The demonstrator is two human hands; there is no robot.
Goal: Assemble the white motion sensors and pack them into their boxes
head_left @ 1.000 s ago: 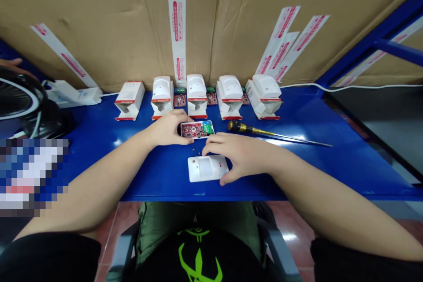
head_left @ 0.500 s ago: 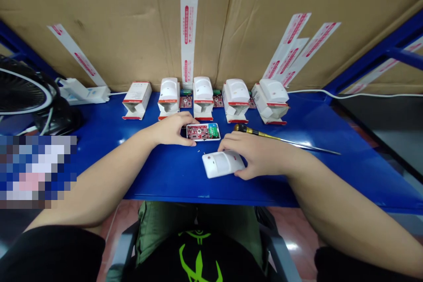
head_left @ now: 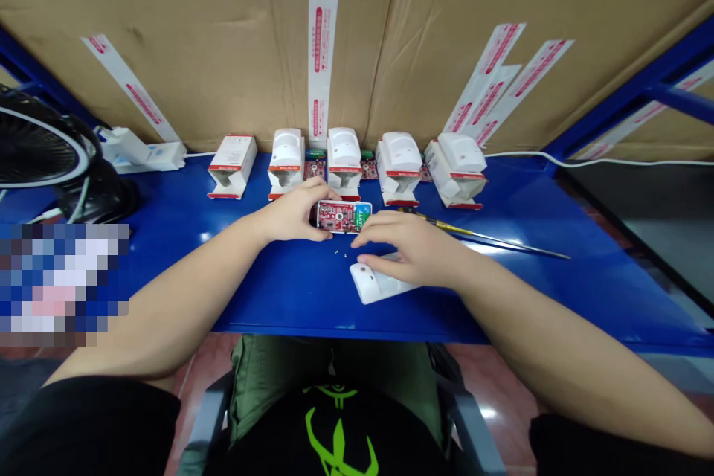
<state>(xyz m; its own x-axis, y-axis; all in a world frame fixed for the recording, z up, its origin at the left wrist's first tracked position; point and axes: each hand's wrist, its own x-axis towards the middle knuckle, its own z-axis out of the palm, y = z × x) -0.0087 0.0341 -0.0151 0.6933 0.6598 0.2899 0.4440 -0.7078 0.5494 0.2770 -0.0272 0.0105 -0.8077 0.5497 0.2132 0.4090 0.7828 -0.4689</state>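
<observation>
My left hand [head_left: 298, 214] grips the left end of a white detector housing [head_left: 371, 227], thumb along its near side. Inside sits a red circuit board [head_left: 338, 216] with a green and blue battery [head_left: 362, 214] at its right end. Over a white detector cover [head_left: 367, 285] lying on the table is my right hand [head_left: 404, 249], its thumb and fingers apart and pointing left. It partly hides the cover and holds nothing that I can see. Two tiny screws [head_left: 345, 255] lie just left of its fingertips.
Behind my right hand lies a long screwdriver [head_left: 491, 236] with a yellow and black handle. White and red boxes [head_left: 231, 163], several topped with white detectors [head_left: 401, 151], line the back of the blue table [head_left: 268, 290]. A black fan [head_left: 44, 156] stands at left.
My right hand has let go of the cover and shifted left towards the screws. The cover now lies slightly further right. My left hand keeps its grip on the housing.
</observation>
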